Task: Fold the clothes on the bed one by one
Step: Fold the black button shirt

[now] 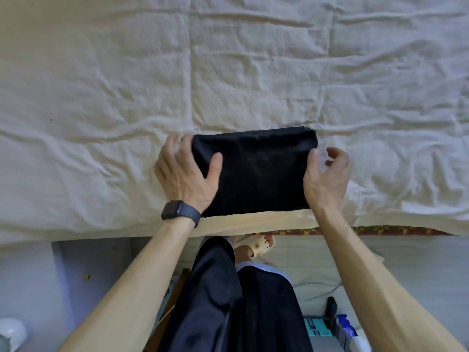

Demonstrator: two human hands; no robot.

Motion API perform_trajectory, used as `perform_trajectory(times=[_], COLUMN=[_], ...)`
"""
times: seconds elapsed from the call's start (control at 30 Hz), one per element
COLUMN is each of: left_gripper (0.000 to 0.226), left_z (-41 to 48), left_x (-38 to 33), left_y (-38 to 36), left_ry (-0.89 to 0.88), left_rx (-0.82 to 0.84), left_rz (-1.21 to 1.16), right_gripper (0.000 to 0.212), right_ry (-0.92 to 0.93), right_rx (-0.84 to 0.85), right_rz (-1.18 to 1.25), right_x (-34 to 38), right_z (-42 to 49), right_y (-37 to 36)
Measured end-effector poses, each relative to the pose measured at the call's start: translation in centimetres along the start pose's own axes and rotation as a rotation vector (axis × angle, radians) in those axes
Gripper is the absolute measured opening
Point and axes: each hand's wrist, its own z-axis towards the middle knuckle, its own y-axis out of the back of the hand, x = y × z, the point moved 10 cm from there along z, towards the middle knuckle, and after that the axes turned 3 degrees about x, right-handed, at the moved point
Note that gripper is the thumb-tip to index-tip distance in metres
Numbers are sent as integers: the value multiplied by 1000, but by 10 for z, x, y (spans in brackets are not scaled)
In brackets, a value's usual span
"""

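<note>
A black garment (256,171), folded into a compact rectangle, lies on the cream bed sheet (127,85) close to the bed's near edge. My left hand (185,171), with a dark watch on its wrist, grips the garment's left end: the thumb lies on top and the fingers wrap round the far left corner. My right hand (327,174) is at the garment's right edge. Its thumb touches the cloth while the curled fingers hover just off it, blurred.
The wrinkled sheet covers the whole upper view. Below the bed edge are my dark trousers (236,295), a cream sandal (261,246), a tiled floor, and small clutter at lower right (337,329). A white object (12,331) sits at lower left.
</note>
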Motion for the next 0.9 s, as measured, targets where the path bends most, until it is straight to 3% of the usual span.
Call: perform_trajectory(times=[0.03,0.17,0.23,0.33,0.5,0.67,0.77,0.83,0.9], left_gripper=[66,72,70,67,67,72,77,80,73], left_z=[-12,-55,-46,-13,20,6,-11,-29,-47], left_x=[-21,-96,-99,-68,3,35,38,41,48], left_y=[-2,-57,-84,-103,-89,-72,-45,-27,-26], left_ry=[-127,-561,-559,-494,-222,-27,174,349,588], left_rx=[-2,255,335,371,342,368,280,202,224], left_rz=[34,221,288,333,306,262,55,-171,-468], right_gripper=[48,50,55,60,64,64,66,66,61], right_ry=[108,594,649,586,558,210,207,128,-34], right_rx=[-32,19,87,151,196,218,231,192,211], right_rz=[-70,-362,-508,-657,-684,-566,-537,-349,-55], right_x=[9,51,52,32,17,-16,-14,-11,-12], right_z=[-13,-59,-50,-6,20,26,17,17,21], right_y=[2,-41,-67,-84,-95,-70,-51,-26,-9])
